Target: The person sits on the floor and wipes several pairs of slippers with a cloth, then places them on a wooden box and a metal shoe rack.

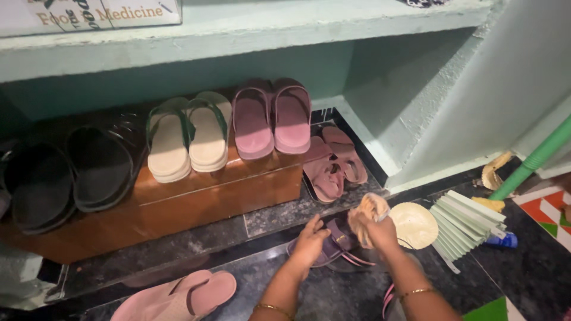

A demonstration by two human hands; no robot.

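A person crouches at a shoe shelf. The left hand [310, 239] presses flat, fingers apart, on a purple strappy sandal [334, 249] lying on the dark stone floor, its long axis running left to right. The right hand [376, 229] is closed around a crumpled tan cloth [367, 213] just above it. Wiping looks underway; paired slippers [189, 135] already sit on the wooden step.

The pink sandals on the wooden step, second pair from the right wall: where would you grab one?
Take a pink sandal by its arched strap, coming from the front and above. The strap stands clear of the sole, the heels overhang the wooden step, and the shelf overhead crowds the toe end.
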